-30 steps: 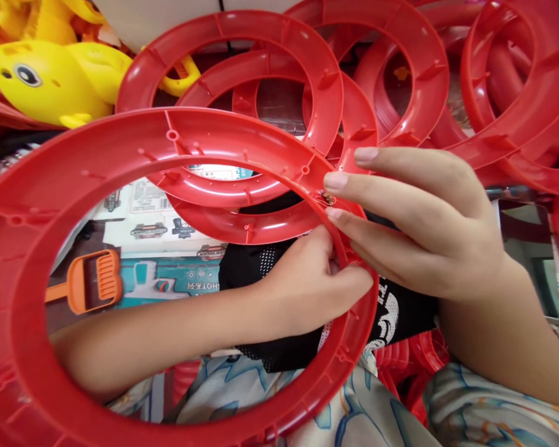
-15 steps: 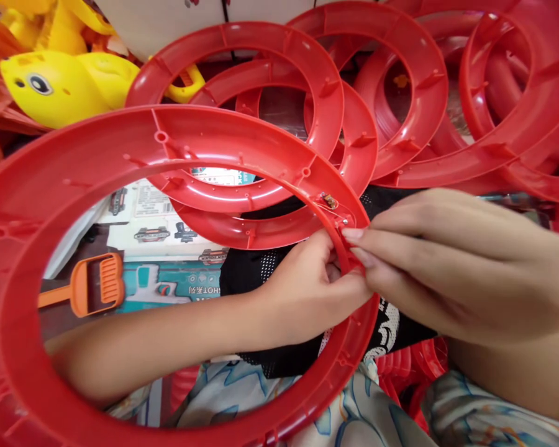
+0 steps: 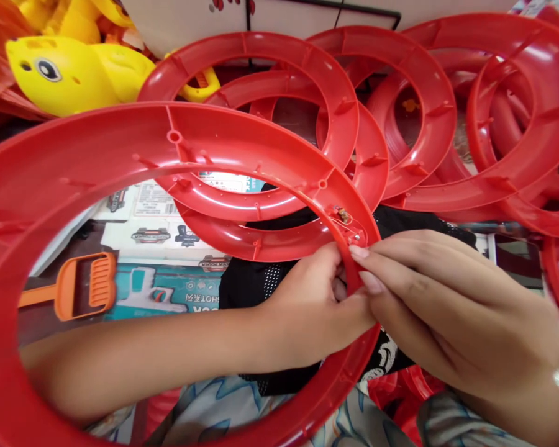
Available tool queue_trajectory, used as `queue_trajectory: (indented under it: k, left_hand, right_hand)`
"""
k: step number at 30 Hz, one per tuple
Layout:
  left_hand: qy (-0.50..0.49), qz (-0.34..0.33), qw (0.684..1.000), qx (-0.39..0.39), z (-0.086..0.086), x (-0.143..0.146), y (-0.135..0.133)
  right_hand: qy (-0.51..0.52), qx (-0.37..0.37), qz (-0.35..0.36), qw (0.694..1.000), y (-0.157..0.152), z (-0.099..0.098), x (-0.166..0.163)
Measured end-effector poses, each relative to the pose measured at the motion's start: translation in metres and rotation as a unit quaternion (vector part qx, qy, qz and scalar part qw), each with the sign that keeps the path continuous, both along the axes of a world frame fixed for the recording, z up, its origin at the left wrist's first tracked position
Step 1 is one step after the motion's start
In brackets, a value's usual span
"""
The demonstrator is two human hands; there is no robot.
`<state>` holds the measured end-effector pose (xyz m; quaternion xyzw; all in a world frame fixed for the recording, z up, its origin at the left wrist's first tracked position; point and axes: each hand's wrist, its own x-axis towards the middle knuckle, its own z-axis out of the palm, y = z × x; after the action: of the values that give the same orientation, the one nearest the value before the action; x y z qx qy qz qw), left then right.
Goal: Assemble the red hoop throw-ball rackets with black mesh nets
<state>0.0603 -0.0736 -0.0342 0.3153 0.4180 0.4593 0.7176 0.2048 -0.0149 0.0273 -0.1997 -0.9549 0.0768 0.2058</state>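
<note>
A large red plastic ring [image 3: 233,139], hollow side up with ribs and screw posts, fills the left and middle of the view. My left hand [image 3: 314,310] reaches through its opening and grips the right side of the rim. Thumb and fingers of my right hand [image 3: 447,298] are pinched together at the same stretch of channel; whatever lies between the tips is hidden. Just above those fingertips, a small electronic part [image 3: 342,215] with thin wires sits inside the channel, and a tiny shiny metal piece lies close by.
Several more red rings [image 3: 419,112] lie overlapped at the back. A yellow toy [image 3: 79,74] is at the upper left. An orange plastic scoop-like piece [image 3: 86,285] rests by printed toy boxes [image 3: 168,288]. Black fabric [image 3: 242,282] lies beneath my hands.
The whole view has shifted slightly, with the back rings now lower and farther right. My left hand keeps its grip, and my right fingertips stay pinched at the ring's channel.
</note>
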Motion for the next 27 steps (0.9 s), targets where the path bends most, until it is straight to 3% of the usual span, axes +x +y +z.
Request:
queue_trajectory:
  k: [15,27]
  left_hand:
    - [0.001,0.003,1.0,0.02,-0.0008,0.0,0.0002]
    - [0.022,0.0,1.0,0.017,-0.0021,-0.0003,-0.0014]
  right_hand:
    - [0.023,-0.068,-0.01,0.997,-0.0075,-0.0002,-0.0022]
    - [-0.01,-0.051,-0.009,0.999,-0.0074,-0.0013,-0.0089]
